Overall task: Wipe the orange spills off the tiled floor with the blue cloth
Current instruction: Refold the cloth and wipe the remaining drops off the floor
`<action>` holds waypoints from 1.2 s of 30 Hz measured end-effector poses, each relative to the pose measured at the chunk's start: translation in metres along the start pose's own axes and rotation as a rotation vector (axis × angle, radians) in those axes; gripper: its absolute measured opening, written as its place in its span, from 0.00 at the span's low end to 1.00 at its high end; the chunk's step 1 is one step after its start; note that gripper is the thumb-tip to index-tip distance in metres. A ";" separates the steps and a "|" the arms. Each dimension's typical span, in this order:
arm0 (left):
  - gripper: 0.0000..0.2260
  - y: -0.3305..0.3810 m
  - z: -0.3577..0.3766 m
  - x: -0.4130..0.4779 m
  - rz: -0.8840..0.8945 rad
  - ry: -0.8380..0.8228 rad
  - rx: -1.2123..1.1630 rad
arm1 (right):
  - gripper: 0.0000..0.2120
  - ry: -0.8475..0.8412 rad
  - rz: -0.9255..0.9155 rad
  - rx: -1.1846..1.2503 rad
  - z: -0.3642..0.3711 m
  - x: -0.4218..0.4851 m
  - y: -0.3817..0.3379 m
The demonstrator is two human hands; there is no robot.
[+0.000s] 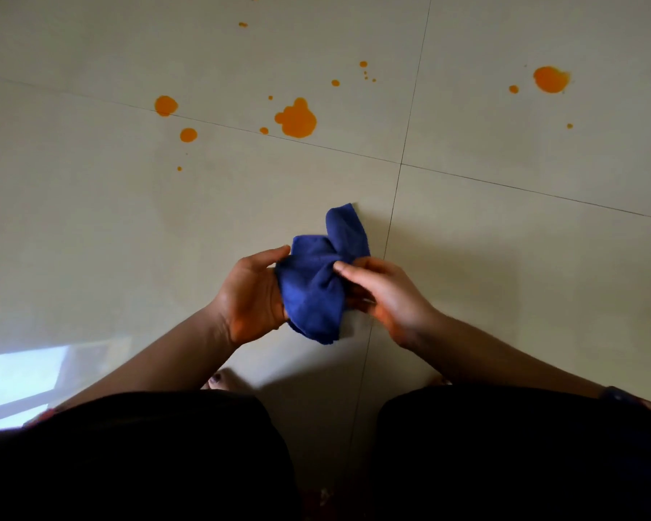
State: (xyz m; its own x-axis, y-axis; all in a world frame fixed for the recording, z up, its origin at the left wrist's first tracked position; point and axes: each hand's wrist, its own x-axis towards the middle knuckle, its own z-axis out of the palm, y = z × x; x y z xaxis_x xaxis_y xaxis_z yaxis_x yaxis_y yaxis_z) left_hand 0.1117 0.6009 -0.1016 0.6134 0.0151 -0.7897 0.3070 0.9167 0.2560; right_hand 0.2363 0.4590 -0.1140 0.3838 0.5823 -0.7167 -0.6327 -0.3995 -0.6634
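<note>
Blue cloth [316, 283] dead centre, bunched between both hands and, going by the shadow [378, 235] thrown toward three o'clock, held clear of the tiled floor [91, 227] rather than resting on it. Left hand [249, 295] wrapped round the nine o'clock side, thumb over the top, fingers tucked underneath; right hand [386, 291] pinching a fold on the three o'clock side with fingertips and thumb. Both hands full of fabric, then, neither one spread wide. Looks like gathering the loose corners into a pad before going down, sensible enough, to keep the floppy tail at twelve o'clock from smearing instead of lifting. No wipe made yet, judging by the crisp, round-edged orange spills [296, 120] out from eleven to one o'clock, well apart from the cloth. Count time: one cloth, two hands, four bigger pools [550, 79], namely the largest at twelve o'clock, two toward eleven, one far out at one o'clock, plus roughly a dozen small droplets [335, 83] scattered among them, some too tiny to count with confidence. Four tiles meeting at a grout cross [401, 164] just beyond the cloth at one o'clock. Pale window reflection [19, 377] low at eight o'clock
</note>
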 end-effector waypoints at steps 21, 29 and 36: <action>0.15 0.101 -0.036 -0.028 0.707 0.640 0.900 | 0.13 0.286 -0.066 -0.840 -0.107 0.020 -0.096; 0.09 0.139 -0.017 -0.057 0.748 0.461 0.872 | 0.11 0.281 -0.333 -0.446 -0.089 0.014 -0.146; 0.24 0.192 -0.012 -0.083 0.801 0.668 1.245 | 0.10 0.107 -0.467 -0.634 -0.086 -0.001 -0.203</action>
State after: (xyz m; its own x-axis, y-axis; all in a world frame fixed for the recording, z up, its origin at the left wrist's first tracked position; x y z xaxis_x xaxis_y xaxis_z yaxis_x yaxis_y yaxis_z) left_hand 0.1108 0.7806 0.0062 0.5913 0.7691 -0.2426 0.6524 -0.2793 0.7045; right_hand 0.4219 0.4790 0.0030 0.5982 0.7306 -0.3294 0.1013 -0.4766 -0.8733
